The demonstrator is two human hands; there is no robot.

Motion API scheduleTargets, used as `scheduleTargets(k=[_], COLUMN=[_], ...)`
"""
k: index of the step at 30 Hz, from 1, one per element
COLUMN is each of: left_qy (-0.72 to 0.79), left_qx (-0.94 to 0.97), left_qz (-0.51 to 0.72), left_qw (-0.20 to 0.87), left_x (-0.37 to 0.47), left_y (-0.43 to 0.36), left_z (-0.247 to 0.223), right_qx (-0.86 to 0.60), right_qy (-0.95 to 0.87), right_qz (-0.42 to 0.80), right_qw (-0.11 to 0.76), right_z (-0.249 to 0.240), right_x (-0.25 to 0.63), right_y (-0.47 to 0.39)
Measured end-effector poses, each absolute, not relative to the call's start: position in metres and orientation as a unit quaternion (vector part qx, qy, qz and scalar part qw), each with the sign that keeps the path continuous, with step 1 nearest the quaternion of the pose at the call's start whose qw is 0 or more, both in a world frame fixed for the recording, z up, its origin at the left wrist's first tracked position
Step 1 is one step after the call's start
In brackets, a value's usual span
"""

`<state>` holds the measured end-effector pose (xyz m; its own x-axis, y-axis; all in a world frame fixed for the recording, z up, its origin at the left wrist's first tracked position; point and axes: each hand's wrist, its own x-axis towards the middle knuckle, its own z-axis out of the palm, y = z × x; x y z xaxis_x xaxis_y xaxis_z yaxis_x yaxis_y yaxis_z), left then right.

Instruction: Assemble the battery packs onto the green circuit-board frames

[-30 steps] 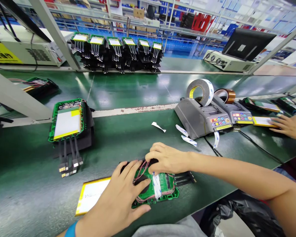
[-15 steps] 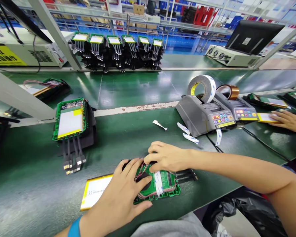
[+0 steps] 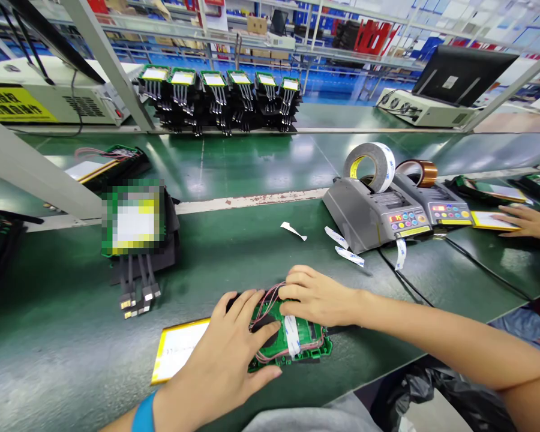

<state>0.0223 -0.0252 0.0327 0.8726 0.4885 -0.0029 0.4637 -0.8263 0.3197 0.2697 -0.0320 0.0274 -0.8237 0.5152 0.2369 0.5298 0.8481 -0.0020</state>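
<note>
A green circuit board assembly (image 3: 303, 345) with pink wires and a white tape strip lies near the bench's front edge. My left hand (image 3: 234, 342) rests spread over its left part, fingers apart. At its upper edge my right hand (image 3: 315, 294) has its fingers bent together at the pink wires (image 3: 266, 303); what the fingertips grip is hidden. A white battery pack with yellow edges (image 3: 177, 351) lies partly beneath my left hand and wrist.
A pixelated green-framed unit with cables (image 3: 137, 219) stands at the left. Two tape dispensers (image 3: 369, 210) sit at the right, with loose tape strips (image 3: 348, 257) nearby. A co-worker's hand (image 3: 528, 222) touches another battery pack (image 3: 492, 220). Stacked units (image 3: 216, 99) stand behind.
My right hand has shifted slightly right and down, and more of the pink wires shows beside it. My left hand stays spread on the board. The whole view has shifted slightly.
</note>
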Motion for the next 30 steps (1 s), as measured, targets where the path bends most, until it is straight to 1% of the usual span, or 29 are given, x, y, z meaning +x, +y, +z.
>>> scheduleTargets(k=[3, 8, 12, 16, 20, 24, 30], left_qy=[0.247, 0.248, 0.25, 0.247, 0.25, 0.248, 0.243], left_qx=[0.957, 0.955, 0.956, 0.957, 0.957, 0.959, 0.961], left_qz=[0.029, 0.044, 0.05, 0.037, 0.03, 0.02, 0.021], left_qw=[0.153, 0.155, 0.147, 0.145, 0.145, 0.138, 0.131], left_x=[0.023, 0.025, 0.024, 0.022, 0.021, 0.022, 0.022], left_y=[-0.024, -0.025, -0.025, -0.026, -0.029, -0.028, -0.027], left_z=[0.035, 0.036, 0.033, 0.031, 0.032, 0.032, 0.033], right_qx=[-0.287, -0.271, -0.237, -0.204, -0.251, -0.309, -0.384], right_qy=[-0.948, -0.955, -0.968, -0.975, -0.964, -0.941, -0.909], right_qz=[0.021, 0.063, 0.049, 0.009, -0.025, -0.04, 0.003], right_qw=[0.135, 0.103, 0.07, 0.083, 0.084, 0.129, 0.163], right_z=[0.03, 0.033, 0.036, 0.035, 0.032, 0.028, 0.024], right_x=[0.271, 0.267, 0.261, 0.262, 0.267, 0.271, 0.275], right_y=[-0.03, -0.023, -0.019, -0.023, -0.037, -0.054, -0.077])
